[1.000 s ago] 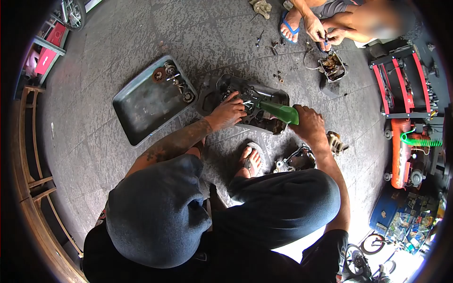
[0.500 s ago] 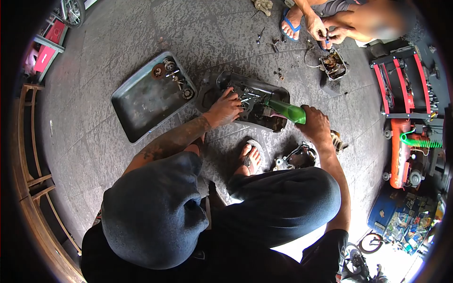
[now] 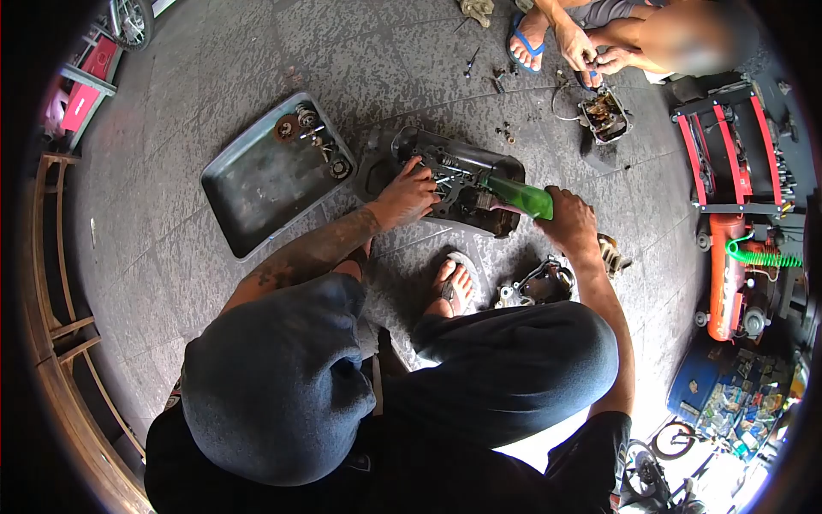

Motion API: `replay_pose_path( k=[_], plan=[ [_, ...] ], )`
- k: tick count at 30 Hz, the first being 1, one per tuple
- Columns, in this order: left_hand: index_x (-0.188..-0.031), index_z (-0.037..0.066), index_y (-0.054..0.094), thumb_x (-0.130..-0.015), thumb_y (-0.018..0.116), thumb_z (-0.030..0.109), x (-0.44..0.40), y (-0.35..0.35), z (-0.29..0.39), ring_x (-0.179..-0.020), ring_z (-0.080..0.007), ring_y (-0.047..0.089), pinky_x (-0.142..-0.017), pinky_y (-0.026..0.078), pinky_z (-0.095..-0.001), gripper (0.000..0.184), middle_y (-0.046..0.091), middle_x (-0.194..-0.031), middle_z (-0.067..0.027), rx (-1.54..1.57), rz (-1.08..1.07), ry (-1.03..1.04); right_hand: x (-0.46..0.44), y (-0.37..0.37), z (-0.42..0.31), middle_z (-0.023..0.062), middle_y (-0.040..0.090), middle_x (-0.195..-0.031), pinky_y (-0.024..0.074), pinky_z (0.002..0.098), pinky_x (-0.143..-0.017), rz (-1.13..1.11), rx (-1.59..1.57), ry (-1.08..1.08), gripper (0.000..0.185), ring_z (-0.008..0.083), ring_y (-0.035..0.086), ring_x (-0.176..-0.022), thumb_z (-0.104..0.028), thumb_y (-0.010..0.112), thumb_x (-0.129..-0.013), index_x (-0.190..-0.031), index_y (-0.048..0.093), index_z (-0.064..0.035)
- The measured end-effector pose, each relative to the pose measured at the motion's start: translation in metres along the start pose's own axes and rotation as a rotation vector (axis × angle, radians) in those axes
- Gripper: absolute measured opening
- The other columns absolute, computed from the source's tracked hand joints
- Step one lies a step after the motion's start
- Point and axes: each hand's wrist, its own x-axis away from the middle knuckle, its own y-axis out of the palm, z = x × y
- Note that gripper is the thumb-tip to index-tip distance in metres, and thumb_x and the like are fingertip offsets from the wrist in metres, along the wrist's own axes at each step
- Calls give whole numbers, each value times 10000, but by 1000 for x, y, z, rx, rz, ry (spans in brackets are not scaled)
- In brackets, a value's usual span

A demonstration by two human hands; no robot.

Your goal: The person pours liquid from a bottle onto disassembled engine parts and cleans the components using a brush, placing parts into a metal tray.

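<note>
A green bottle (image 3: 529, 200) lies nearly level in my right hand (image 3: 568, 224), which is wrapped round its right end. Its narrow end points left, over a dark tray (image 3: 479, 152) holding several greasy metal parts. My left hand (image 3: 408, 197) is at the left part of this tray, fingers bent together among the metal parts (image 3: 447, 180). What those fingers grip is too small and too covered to name. Something pinkish (image 3: 505, 208) shows just below the bottle, partly hidden.
A larger tray (image 3: 224, 199) with gears and small parts lies to the left. An engine casing (image 3: 544, 283) sits near my right knee. At the upper right, a co-worker's hands (image 3: 592, 58) are above an open engine part (image 3: 606, 116). Red tool racks (image 3: 732, 154) stand at right.
The bottle and my right hand have shifted very slightly up and left. My left hand stays in nearly the same place. The co-worker's hands have moved a little.
</note>
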Motion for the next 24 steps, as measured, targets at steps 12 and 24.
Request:
replay_pose_path(
  k=[12, 24],
  plan=[
    [-881, 163, 716, -708, 723, 237, 1, 5, -2, -1007, -165, 495, -1152, 166, -504, 189, 545, -844, 21, 23, 48, 24, -8, -3, -2, 142, 652, -997, 500, 453, -819, -9, 13, -11, 487, 335, 633, -955, -269, 789, -682, -1099, 588, -118],
    [-900, 178, 696, -725, 709, 261, 0, 8, -3, -1041, -179, 485, -1155, 164, -508, 195, 553, -880, 13, -1, 20, 44, -22, -4, -15, 108, 653, -1002, 491, 492, -844, -16, 7, -10, 464, 306, 644, -969, -298, 776, -706, -1100, 589, -138]
  ],
)
